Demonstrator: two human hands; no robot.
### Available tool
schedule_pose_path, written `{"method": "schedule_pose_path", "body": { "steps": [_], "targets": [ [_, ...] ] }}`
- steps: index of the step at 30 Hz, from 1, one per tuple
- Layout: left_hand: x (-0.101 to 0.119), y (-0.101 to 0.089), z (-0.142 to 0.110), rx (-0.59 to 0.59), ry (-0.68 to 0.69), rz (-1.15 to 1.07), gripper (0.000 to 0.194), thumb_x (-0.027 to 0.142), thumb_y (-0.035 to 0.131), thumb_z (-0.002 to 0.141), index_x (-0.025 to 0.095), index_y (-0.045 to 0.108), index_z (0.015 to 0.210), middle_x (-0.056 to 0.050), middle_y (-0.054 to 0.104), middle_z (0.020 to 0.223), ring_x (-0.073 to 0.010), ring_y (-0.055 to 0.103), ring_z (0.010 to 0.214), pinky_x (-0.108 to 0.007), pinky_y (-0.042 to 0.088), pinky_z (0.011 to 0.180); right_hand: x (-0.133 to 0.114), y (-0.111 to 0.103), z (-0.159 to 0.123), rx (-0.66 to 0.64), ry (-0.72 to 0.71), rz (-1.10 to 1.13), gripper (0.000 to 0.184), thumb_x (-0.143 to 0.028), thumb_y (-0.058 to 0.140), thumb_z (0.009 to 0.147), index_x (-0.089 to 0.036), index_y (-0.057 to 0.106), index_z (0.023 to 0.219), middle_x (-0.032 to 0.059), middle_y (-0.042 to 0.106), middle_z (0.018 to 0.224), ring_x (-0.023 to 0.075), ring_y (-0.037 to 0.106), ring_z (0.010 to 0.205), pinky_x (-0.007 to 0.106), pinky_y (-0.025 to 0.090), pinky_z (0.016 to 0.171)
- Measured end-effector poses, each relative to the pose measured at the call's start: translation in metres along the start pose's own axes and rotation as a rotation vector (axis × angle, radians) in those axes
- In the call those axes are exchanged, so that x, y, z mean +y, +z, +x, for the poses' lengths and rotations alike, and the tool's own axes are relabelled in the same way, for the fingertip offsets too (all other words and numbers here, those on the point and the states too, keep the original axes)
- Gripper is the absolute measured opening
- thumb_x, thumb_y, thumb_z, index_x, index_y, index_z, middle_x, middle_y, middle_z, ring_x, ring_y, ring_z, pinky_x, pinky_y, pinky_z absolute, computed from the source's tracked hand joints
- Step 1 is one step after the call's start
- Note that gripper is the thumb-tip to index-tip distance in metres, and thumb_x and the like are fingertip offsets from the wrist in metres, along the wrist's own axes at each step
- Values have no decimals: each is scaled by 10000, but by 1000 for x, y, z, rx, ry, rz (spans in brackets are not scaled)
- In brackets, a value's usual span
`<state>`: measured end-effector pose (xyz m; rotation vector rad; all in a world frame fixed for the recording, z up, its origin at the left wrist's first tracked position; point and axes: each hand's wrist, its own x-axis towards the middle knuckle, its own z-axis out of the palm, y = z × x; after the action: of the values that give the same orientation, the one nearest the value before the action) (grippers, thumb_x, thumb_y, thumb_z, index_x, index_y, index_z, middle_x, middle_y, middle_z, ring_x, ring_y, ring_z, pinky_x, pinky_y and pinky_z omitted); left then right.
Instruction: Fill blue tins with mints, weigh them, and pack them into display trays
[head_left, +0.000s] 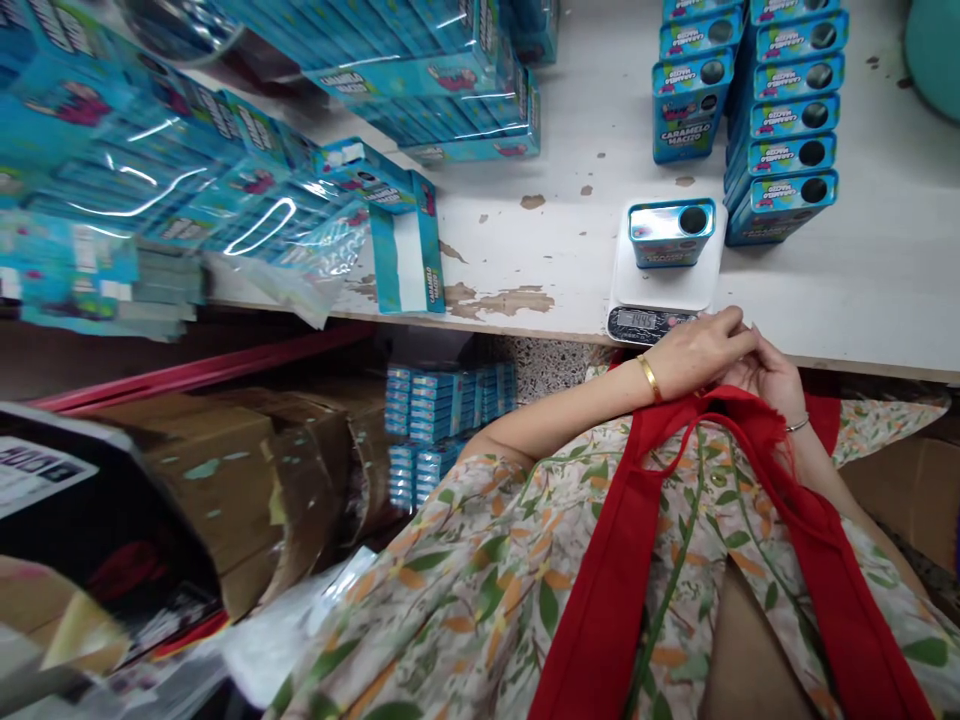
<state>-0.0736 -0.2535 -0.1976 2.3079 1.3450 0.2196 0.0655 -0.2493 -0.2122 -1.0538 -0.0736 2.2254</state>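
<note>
My left hand (697, 350), with a gold bracelet at the wrist, lies at the table edge beside the front of a small white kitchen scale (626, 285). My right hand (776, 380) meets it, fingers against fingers. Both hands are closed, and whatever may be between them is hidden. On the scale stands an upright blue tin (670, 250) with a round dark hole in its shiny top. The scale's display is lit, its digits hard to read.
Two rows of similar blue tins (784, 210) stand behind and right of the scale. An opened blue carton (431, 250) lies left, near stacked wrapped cartons (450, 75). A turquoise round object (937, 55) is at far right. Cardboard boxes (202, 480) sit below the table.
</note>
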Motion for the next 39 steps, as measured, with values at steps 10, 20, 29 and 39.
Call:
{"method": "schedule_pose_path", "body": {
  "steps": [10,20,29,39],
  "targets": [
    [-47,-87,-1,441,-123,-42,222,274,387,1028,219,601,1047,-97,614,1100,-197,614,952,-401,574,822,-15,37,11,-160,-33,62,158,-266,540,1001,-188,666,1056,70,774,1088,170,736,1122,332,605,1039],
    [-57,-99,-3,366,-223,58,346,373,335,1078,225,593,1254,-114,638,1197,-223,659,1099,-378,560,900,-15,32,9,-140,-24,86,247,-363,504,1024,-218,655,1155,65,757,1184,189,672,1260,394,598,1057],
    [-2,-25,7,91,53,88,374,275,339,1083,178,658,1253,-136,664,1232,-236,619,1090,-394,540,930,-24,24,-10,-63,-70,21,444,-596,426,1034,-268,700,1154,48,743,1232,215,601,1358,431,577,1085],
    [5,7,8,79,108,77,435,253,290,1092,173,716,1138,-109,692,1071,-213,610,1038,-356,509,930,-17,18,-26,-10,-116,-69,483,-652,442,1006,-281,732,1113,68,723,1275,253,564,1397,470,567,1098]
  ]
}}
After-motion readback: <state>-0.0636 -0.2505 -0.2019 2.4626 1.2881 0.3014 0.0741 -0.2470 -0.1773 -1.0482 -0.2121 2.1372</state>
